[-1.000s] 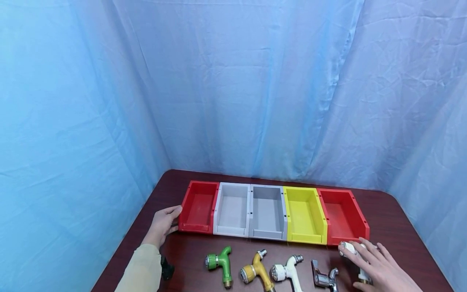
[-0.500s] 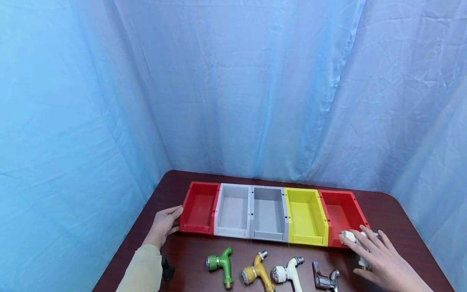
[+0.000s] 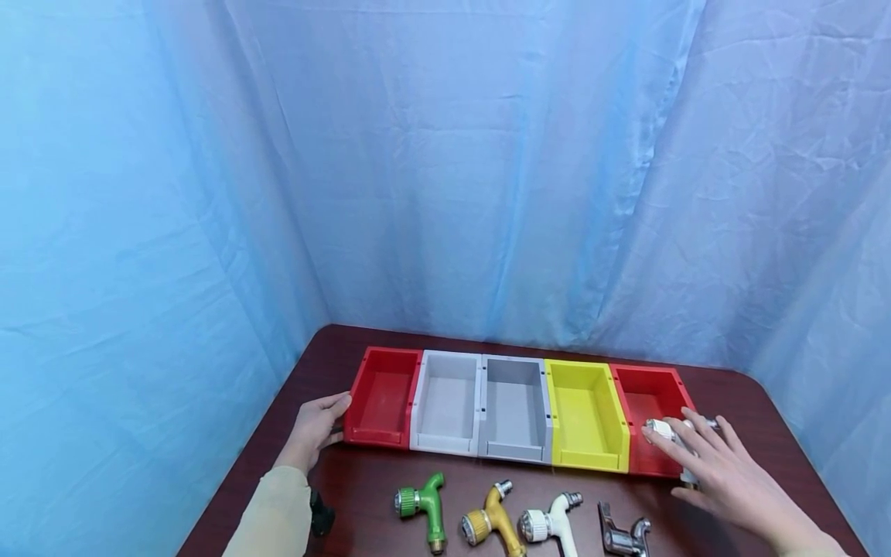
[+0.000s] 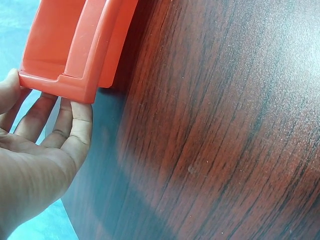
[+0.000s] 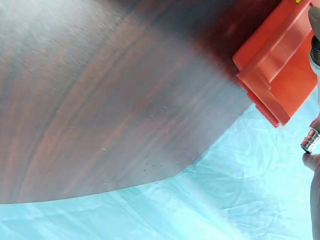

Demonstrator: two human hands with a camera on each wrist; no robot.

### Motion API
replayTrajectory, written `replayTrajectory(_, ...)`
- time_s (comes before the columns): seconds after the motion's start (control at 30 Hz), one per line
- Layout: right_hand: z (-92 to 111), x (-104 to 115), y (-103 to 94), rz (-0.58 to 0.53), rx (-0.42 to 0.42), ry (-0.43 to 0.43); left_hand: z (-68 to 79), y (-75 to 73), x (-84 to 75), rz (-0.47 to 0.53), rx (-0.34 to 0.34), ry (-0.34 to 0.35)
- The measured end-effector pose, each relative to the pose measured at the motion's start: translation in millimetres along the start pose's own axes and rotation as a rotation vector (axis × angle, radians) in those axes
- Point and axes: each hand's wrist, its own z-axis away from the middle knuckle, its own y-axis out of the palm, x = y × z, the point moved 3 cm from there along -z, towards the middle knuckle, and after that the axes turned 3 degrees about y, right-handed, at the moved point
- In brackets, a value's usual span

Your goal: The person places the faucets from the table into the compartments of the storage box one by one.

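Observation:
My right hand (image 3: 731, 476) holds a white faucet by its body, over the front of the right red bin (image 3: 636, 387). Its white knob (image 3: 660, 429) shows beyond my fingers, which hide much of the rest. In the right wrist view, the faucet's ribbed metal spout end (image 5: 311, 137) is at the right edge, near a fingertip. My left hand (image 3: 312, 429) rests against the outer side of the left red bin (image 3: 381, 398). Seen from the left wrist, the thumb (image 4: 9, 92) touches the bin's corner, and the fingers lie along its wall.
Between the red bins, a white bin (image 3: 445, 398), a grey bin (image 3: 515, 406) and a yellow bin (image 3: 586, 414) stand side by side. In front lie a green faucet (image 3: 430, 507), a yellow one (image 3: 496, 514), a white one (image 3: 557, 522) and a chrome one (image 3: 623, 534).
My right hand has lifted the white faucet and moved it forward, from the table in front of the right red bin to over that bin's front. My left hand stays at the left red bin.

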Motion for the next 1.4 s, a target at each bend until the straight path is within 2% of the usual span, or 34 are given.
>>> replayTrajectory(0.33, -20.4, -11.9, 2.5, -0.025, 0.038, -0.021, -2.4, 0.1, 1.6, 0.000, -0.003, 0.003)
replayTrajectory(0.63, -29.1, -18.5, 12.4, -0.017, 0.084, -0.032, -2.4, 0.0, 2.3, -0.003, -0.011, 0.015)
replayTrajectory(0.93, -39.7, -22.2, 16.3, -0.066, 0.103, -0.046, -1.9, 1.3, 3.3, 0.008, -0.019, 0.025)
replayTrajectory(1.2, -45.4, -28.3, 22.4, -0.088, 0.170, 0.038, -2.3, 1.0, 3.1, 0.010, -0.016, 0.016)
replayTrajectory(1.4, -45.9, -30.5, 22.9, -0.113, 0.161, 0.052, -0.6, 1.5, 1.2, 0.009, -0.017, 0.015)
